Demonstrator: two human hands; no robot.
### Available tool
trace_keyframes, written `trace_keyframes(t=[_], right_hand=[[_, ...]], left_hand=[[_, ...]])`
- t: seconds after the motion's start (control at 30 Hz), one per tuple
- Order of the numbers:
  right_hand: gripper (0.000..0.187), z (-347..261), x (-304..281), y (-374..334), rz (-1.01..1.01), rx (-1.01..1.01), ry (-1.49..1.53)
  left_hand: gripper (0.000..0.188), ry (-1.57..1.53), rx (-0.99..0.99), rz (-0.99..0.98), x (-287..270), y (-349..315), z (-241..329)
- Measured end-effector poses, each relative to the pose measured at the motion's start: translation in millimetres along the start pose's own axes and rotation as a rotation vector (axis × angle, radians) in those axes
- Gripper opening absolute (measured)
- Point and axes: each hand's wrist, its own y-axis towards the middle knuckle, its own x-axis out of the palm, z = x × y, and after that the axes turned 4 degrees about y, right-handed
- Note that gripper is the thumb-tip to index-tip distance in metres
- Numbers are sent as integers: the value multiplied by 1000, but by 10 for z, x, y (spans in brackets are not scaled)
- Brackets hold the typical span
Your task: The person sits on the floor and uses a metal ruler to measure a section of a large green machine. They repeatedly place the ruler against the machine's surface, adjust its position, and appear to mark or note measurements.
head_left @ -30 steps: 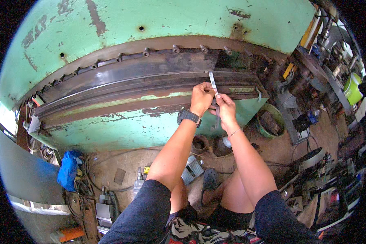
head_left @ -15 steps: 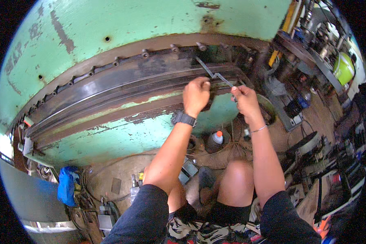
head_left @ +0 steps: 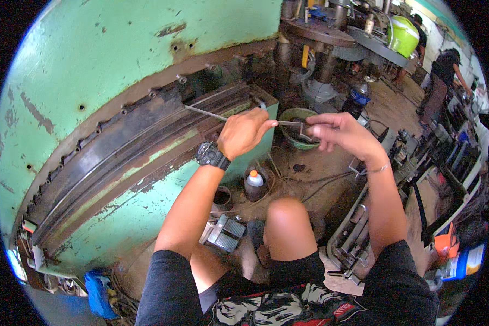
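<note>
A thin grey metal strip (head_left: 289,124), bent in a zigzag at its right end, spans the space in front of me. My left hand (head_left: 244,133), with a black watch on its wrist, is closed around the strip's middle. The strip's far left end meets the dark steel beam (head_left: 146,117) of the large green machine (head_left: 108,60). By the bent end is my right hand (head_left: 342,135), its fingers apart and slightly blurred; whether they touch the strip is unclear. Bolts (head_left: 181,79) stick out in a row above the beam.
Below on the floor stand an orange-capped bottle (head_left: 254,185), a foot pedal (head_left: 226,233) and a green-rimmed tub (head_left: 304,144). Metal bars (head_left: 345,233) lie to my right. At the back are a round machine table (head_left: 320,33), a lime-green container (head_left: 403,37) and a person (head_left: 445,76) bending over.
My view has swung right. The left hand has gone from a loose fist by the strip to gripping it; the right hand has loosened its pinch on the strip, fingers now spread.
</note>
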Motion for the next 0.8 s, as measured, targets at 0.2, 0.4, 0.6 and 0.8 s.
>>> trace_keyframes(t=[0.2,0.4,0.6,0.8], right_hand=[[33,-205,-61,-549,117,73,-211],[33,40,101,-711,74,136,23],[37,287,133,-653,-136,146,-60],[37,354,140,-496,-357,173,-79]], left_hand=[[44,22,-46,62,-94,-91,265],[32,-62,54,38,-10,-218,408],[15,30,118,-35,36,-482,418],[11,15,208,-47,-1,-704,366]])
